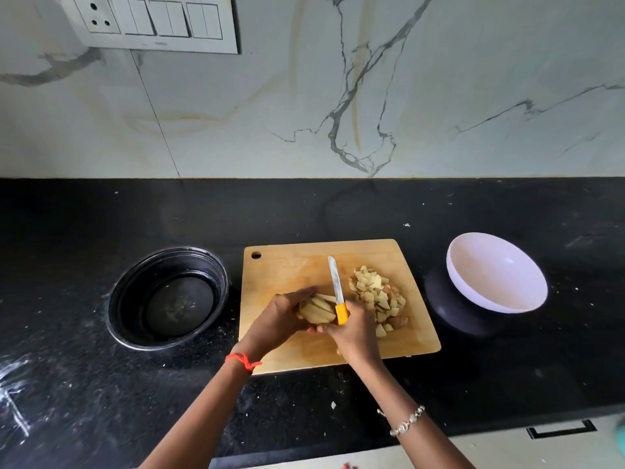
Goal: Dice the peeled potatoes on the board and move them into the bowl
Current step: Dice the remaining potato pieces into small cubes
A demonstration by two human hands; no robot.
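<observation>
Room to move is widest on the far left part of the cutting board point(291, 269), where the wood is bare up to the small round hole in the corner. The board lies on a black counter point(101, 384). Its near edge sits close to the front edge of the counter. Behind the board, a band of bare counter runs back to the marble wall point(304, 113).

The left hand point(280, 316) is curled round a sliced potato point(316, 311) near the middle of the board and holds the slices together. The right hand point(355, 330) grips the yellow handle of a knife point(336, 286). The blade points away from the person and sits just right of the slices. It is hard to tell if the blade touches the wood.

A pile of diced potato point(378, 296) lies on the right half of the board, just right of the blade and near the right edge.

A white bowl point(497, 272) stands on the counter to the right of the board, apart from it. It is tipped and rests on a dark round thing point(453, 316). A strip of counter lies between the board and that dark thing.

A black round pan point(169, 297) sits just beside the left edge of the board. White crumbs dot the counter. A red thread point(241, 361) is tied on the left wrist, and a silver bracelet point(406, 423) is on the right wrist. A switch plate point(152, 22) is on the wall, up and to the left.
</observation>
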